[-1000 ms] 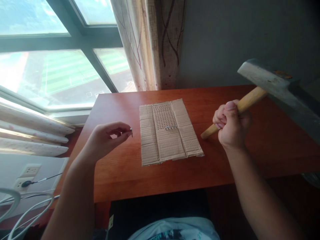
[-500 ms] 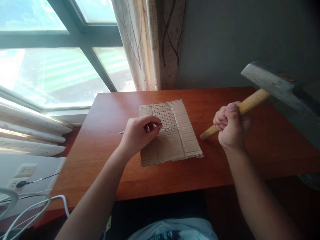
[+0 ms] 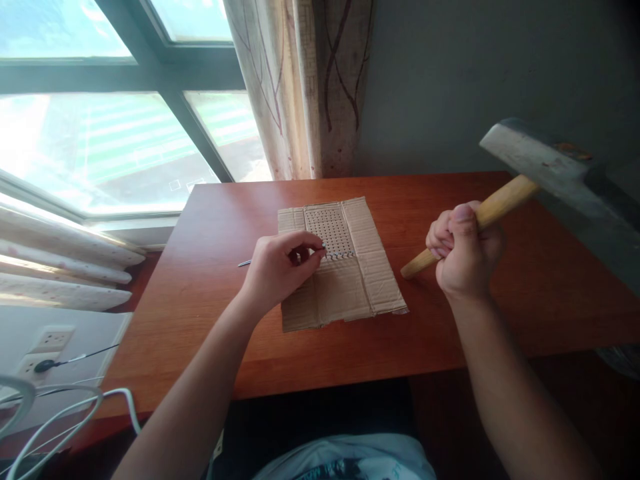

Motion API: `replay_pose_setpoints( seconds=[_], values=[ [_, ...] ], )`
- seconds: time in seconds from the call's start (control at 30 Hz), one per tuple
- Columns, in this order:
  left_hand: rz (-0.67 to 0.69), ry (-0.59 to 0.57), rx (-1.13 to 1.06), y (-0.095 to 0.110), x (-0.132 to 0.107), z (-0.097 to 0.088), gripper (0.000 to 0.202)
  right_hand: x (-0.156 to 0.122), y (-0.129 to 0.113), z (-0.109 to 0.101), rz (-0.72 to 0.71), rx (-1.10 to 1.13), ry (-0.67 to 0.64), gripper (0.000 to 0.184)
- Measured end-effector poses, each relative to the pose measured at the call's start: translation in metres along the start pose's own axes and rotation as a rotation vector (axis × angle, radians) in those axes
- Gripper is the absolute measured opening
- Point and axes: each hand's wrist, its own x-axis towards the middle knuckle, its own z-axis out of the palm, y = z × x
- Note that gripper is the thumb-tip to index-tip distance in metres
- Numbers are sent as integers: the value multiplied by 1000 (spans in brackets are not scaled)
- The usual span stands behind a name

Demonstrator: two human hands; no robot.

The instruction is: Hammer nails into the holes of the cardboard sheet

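Note:
My right hand [image 3: 465, 250] is wrapped round the wooden handle of a hammer [image 3: 507, 200], raised over the right side of the table. The hammer's large grey metal head points up and away to the right. Over a sheet of cardboard [image 3: 343, 293], my left hand [image 3: 285, 263] has thumb and forefinger pinched together. A tiny dark, shiny bit shows at those fingertips, too small to name. They are at the near edge of a perforated panel [image 3: 330, 227] with rows of small holes, lying on the cardboard. Small shiny bits line that edge to the right of the fingers.
A thin metal rod or pen [image 3: 245, 263] pokes out left of my left hand on the brown wooden table [image 3: 200, 320]. Behind stand a window and a patterned curtain [image 3: 295, 87]. White cables [image 3: 95, 407] loop near a wall socket [image 3: 53, 339] at lower left.

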Motion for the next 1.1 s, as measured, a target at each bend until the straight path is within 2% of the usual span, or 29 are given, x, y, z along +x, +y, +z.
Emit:
replay_pose_setpoints(
  seconds=[1.1],
  values=[
    [19, -3, 15, 1, -2, 2, 6, -1, -1, 2, 3, -25, 12, 47]
  ],
)
